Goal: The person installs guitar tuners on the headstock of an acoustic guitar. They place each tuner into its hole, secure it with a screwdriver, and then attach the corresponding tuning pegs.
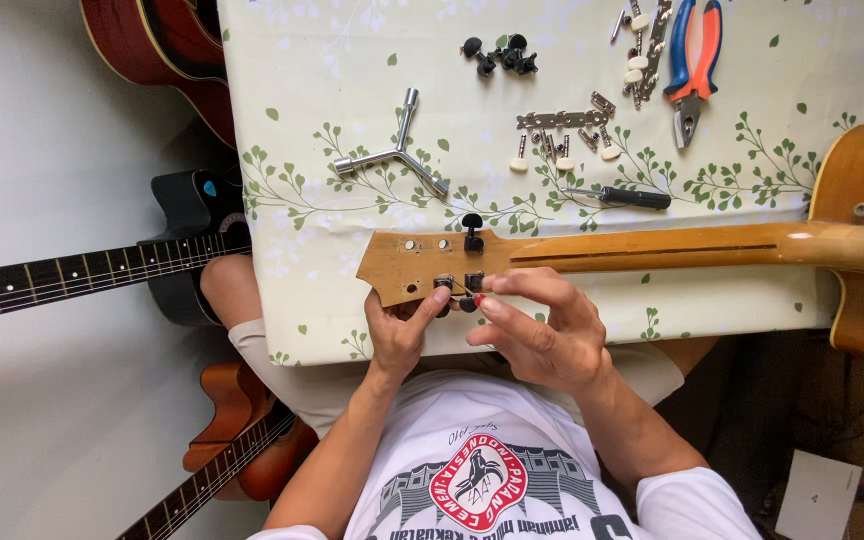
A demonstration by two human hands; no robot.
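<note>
Leafy cloth covers the worktop [292, 330], where a guitar neck [652, 248] lies. Left hand [397, 330] cups the headstock [422, 265] edge; right hand [542, 330] fingers [497, 300] pinch a black tuning peg [467, 303] there.

Cloth [332, 90]: cream, printed with green leaf sprigs. Neck [652, 247]: honey-yellow wood, darker slot along its middle. Headstock [402, 265]: same yellow, 1 black tuner [472, 230] on its 12 o'clock edge, 2 black tuners [457, 290] on the 6 o'clock edge. Pliers [694, 60] at 1 o'clock: blue and orange grips. Loose pegs [562, 145]: silver plates, ivory knobs. Wrench [397, 152]: silver. Screwdriver [622, 197]: black handle. Shirt [512, 470]: white, red round emblem. Guitar [167, 45] at 11 o'clock: dark red.
</note>
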